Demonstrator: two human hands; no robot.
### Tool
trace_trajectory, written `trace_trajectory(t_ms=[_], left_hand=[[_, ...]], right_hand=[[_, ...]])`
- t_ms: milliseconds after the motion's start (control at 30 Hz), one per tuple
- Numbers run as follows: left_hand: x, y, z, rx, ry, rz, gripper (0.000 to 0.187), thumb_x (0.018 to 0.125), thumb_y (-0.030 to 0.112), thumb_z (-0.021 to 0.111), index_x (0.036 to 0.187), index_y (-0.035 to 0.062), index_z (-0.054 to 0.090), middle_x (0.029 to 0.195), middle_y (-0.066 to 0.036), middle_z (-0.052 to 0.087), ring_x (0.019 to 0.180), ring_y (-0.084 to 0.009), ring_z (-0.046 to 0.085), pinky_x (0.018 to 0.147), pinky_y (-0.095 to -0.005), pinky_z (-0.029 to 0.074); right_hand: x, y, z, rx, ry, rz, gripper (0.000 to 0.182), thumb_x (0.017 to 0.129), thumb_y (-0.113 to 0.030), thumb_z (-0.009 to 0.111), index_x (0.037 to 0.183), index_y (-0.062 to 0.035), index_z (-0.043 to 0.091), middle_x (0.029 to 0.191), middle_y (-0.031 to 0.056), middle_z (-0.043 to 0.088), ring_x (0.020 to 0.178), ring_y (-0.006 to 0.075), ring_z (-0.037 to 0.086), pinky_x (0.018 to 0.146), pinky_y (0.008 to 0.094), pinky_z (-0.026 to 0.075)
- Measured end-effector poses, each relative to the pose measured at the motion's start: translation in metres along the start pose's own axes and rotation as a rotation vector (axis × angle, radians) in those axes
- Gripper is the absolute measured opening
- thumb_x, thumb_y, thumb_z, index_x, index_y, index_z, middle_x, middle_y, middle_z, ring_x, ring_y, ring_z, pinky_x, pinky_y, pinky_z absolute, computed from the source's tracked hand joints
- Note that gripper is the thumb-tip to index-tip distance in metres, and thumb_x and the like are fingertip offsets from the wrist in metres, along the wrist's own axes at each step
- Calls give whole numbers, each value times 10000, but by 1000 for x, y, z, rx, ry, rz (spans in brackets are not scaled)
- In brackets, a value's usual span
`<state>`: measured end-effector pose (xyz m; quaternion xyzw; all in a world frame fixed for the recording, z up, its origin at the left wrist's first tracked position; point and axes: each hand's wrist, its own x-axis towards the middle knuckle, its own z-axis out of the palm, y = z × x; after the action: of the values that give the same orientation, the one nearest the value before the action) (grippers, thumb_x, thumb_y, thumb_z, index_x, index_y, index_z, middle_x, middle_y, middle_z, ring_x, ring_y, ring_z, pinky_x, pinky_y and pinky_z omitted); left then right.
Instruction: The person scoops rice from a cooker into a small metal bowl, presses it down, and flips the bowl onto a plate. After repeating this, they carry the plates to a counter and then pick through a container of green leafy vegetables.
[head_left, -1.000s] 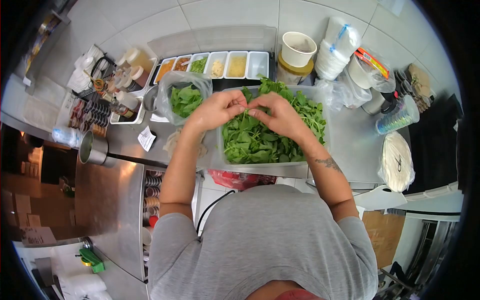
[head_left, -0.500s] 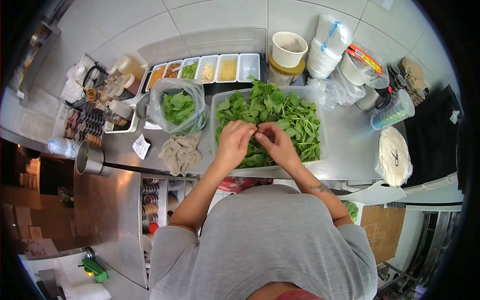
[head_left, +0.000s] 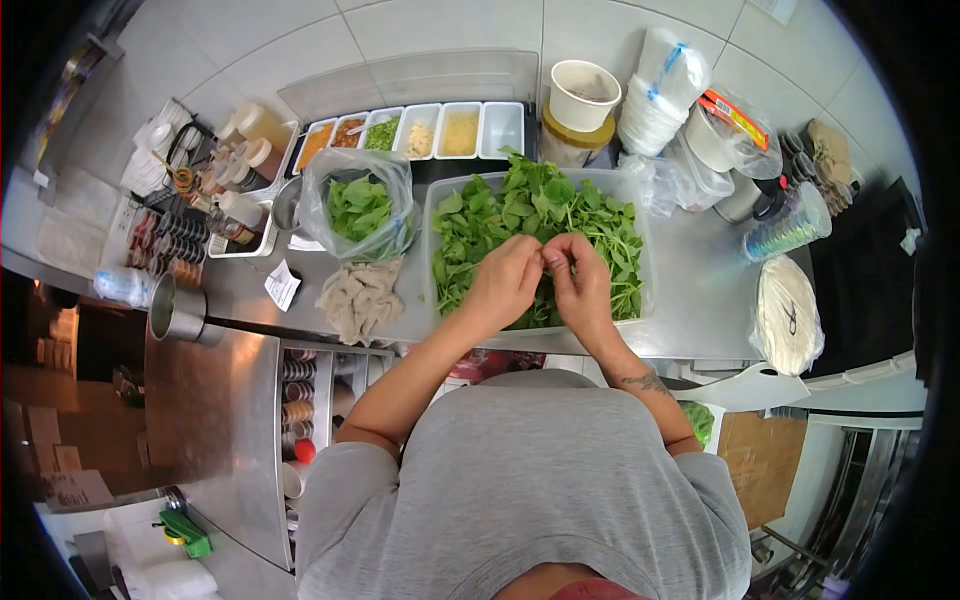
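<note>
The left hand (head_left: 508, 282) and right hand (head_left: 580, 280) met over the middle of the clear tub (head_left: 432, 215), fingertips pinched narrow on what looked like a sprig from the leafy greens (head_left: 520, 210); the sprig itself was too small to make out. The greens filled the tub, heaped toward twelve o'clock. They looked light, soft and easily bruised, best taken at the stem with a gentle grip. At ten o'clock from the hands stood a plastic bag (head_left: 358, 205) holding more leaves, with a crumpled cloth (head_left: 360, 298) just below it. The steel table (head_left: 700, 290) looked smooth; a row of condiment trays (head_left: 420, 132) lined the tiled wall at twelve o'clock.
</note>
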<state>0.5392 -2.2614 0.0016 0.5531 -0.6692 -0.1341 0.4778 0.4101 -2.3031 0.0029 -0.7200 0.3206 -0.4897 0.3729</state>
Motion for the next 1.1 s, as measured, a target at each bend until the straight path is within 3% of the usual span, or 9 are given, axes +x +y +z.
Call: trace_trajectory(t_ms=[133, 167, 200, 300, 400, 567, 700, 900, 1100], left_hand=[[41, -21, -4, -55, 301, -243, 203, 935, 131, 465, 838, 1, 587, 632, -64, 532, 560, -114, 460, 544, -303, 409], [54, -33, -11, 15, 260, -264, 193, 931, 136, 480, 874, -2, 603, 704, -95, 589, 617, -156, 537, 605, -304, 446], [69, -54, -10, 46, 292, -82, 219, 916, 190, 517, 903, -5, 615, 802, -139, 641, 729, -251, 618, 699, -354, 480], [103, -67, -1, 272, 254, 80, 206, 868, 189, 557, 885, -13, 592, 888, -204, 621, 849, -359, 608, 758, -457, 476], [111, -77, -2, 486, -289, -160, 257, 838, 232, 590, 953, 4, 612, 944, -206, 623, 892, -360, 603, 800, -467, 473], [76, -49, -34, 203, -134, -184, 247, 827, 190, 623, 1000, 14, 633, 963, -163, 651, 895, -276, 626, 797, -359, 472], [44, -36, -53, 43, 55, -123, 181, 826, 105, 622, 972, -1, 630, 896, -111, 645, 824, -195, 600, 764, -292, 454], [13, -27, -50, -65, 274, -159, 146, 826, 54, 613, 951, -18, 630, 880, -125, 631, 770, -215, 595, 718, -299, 458], [-12, -19, -53, -104, 282, -118, 176, 858, 55, 594, 1026, 10, 627, 912, -74, 630, 812, -163, 576, 742, -273, 447]], right_hand=[[-1, -9, -14, -66, 46, -10, 47, 884, -19, 571, 894, -2, 528, 783, 93, 564, 659, 205, 534, 617, 305, 442], [1, -10, -17, -51, 9, 13, 44, 879, -10, 569, 898, -5, 529, 790, 85, 563, 662, 198, 528, 621, 296, 441], [4, -11, -19, -37, -27, 39, 47, 874, 0, 567, 901, -9, 530, 798, 78, 561, 665, 191, 522, 624, 288, 439], [5, -7, -25, -45, -54, 40, 73, 856, 26, 562, 915, -14, 545, 810, 58, 553, 673, 163, 505, 634, 258, 429], [12, 11, -33, 16, -31, 86, 84, 852, 37, 552, 919, -11, 569, 808, 49, 549, 680, 136, 498, 641, 236, 421], [26, 44, -60, -43, 73, 144, 106, 886, -1, 526, 946, 3, 613, 855, 60, 598, 713, 145, 544, 680, 245, 439], [38, 19, -52, -75, -87, 56, 151, 864, -54, 585, 1008, -19, 610, 939, 83, 598, 838, 183, 552, 759, 292, 451], [40, 17, -20, -146, -198, -72, 244, 831, -89, 635, 1071, -72, 593, 926, 90, 554, 866, 246, 525, 794, 339, 436], [39, 13, -12, -166, -211, -59, 165, 816, -80, 661, 980, -74, 643, 816, 93, 573, 774, 253, 536, 719, 347, 438]])
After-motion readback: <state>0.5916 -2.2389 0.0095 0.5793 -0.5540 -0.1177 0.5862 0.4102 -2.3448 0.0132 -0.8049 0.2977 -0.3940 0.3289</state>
